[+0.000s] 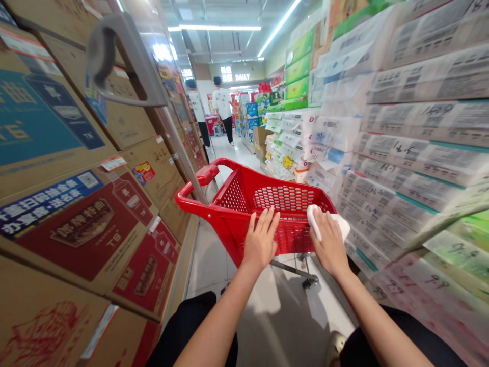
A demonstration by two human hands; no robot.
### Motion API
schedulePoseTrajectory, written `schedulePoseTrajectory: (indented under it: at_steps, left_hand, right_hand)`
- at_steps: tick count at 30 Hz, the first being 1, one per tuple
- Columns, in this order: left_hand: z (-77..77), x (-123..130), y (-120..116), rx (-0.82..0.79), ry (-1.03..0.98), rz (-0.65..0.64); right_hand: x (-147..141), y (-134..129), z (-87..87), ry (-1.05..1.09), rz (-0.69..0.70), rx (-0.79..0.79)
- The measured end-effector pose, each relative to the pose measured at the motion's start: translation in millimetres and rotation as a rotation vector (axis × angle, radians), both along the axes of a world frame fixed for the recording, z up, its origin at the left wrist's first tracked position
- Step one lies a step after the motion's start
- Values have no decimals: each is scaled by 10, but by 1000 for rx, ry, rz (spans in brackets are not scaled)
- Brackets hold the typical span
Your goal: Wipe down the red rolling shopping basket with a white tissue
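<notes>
Cartons [87, 224] with red panels are stacked at left in the head view, printed "郎牌特曲" and "T8", while a teal-panelled carton [38, 112] above reads "T6". Between these stacks and the wrapped white packs [420, 153] at right is a red shopping cart [229, 229], tilted in view, with a metal pole [183, 153] rising by its handle to a grey loop grip [155, 86]. The left hand [262, 239] is unclenched, its extended fingers laid against the cart's near side, gripping nothing. The right hand [328, 242] lies flat and open over a folded white cloth [344, 227], which sits at the cart's rim toward the packs. Handwritten prices mark the packs; "9.9" is legible on the pinkish lower ones [431, 285]. Farther down the aisle, a person [221, 104] in a white top stands below a sign [242, 77] reading "DAILY".
</notes>
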State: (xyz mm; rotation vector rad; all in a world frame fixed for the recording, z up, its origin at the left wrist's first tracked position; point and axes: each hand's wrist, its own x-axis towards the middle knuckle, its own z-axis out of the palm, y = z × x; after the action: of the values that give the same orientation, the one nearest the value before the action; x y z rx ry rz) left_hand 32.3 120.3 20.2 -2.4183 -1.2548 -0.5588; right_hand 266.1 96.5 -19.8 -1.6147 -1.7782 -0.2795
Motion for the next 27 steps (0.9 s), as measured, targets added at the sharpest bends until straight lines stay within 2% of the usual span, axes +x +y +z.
schedulePoseTrajectory:
  at_steps: [2, 7, 10, 14, 17, 19, 23, 25, 27]
  left_hand:
    - [-7, 30, -4, 3, -4, 5]
    - [-24, 35, 10, 8, -11, -14]
    - [-34, -17, 37, 18, -19, -39]
    - [-46, -76, 71, 25, -47, -83]
    - [-59, -70, 73, 26, -81, -102]
    - [-70, -40, 62, 29, -103, -102]
    - [-98, 35, 32, 36, -156, -84]
    - [-109, 57, 24, 38, -177, -84]
    - [-116, 64, 23, 35, -188, -94]
  right_hand:
    - [-106, -36, 10, -29, 28, -6]
    - [-484, -168, 115, -136, 287, -30]
    - [-322, -122, 103, -135, 281, -27]
    - [178, 1, -34, -25, 75, -15]
    - [290, -9, -100, 6, -4, -17]
    - [155, -76, -82, -20, 22, -18]
    - [-218, -227, 55, -136, 234, -38]
    - [-228, -234, 111, -179, 300, -39]
    - [-74, -174, 127, -181, 286, -31]
